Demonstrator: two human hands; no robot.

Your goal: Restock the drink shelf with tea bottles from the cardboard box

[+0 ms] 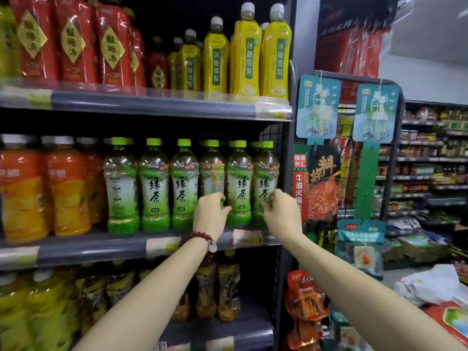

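Several green tea bottles with green caps stand in a row on the middle shelf. My left hand, with a red bead bracelet on its wrist, grips the lower part of a green tea bottle whose label faces backward. My right hand holds the rightmost green tea bottle at its lower label. Another green tea bottle stands between the two hands. The cardboard box is not in view.
Orange drink bottles stand left of the tea. Red and yellow bottles fill the top shelf, dark and yellow ones the bottom shelf. A wire rack with hanging snack packs stands right of the shelf; goods lie on the floor beyond.
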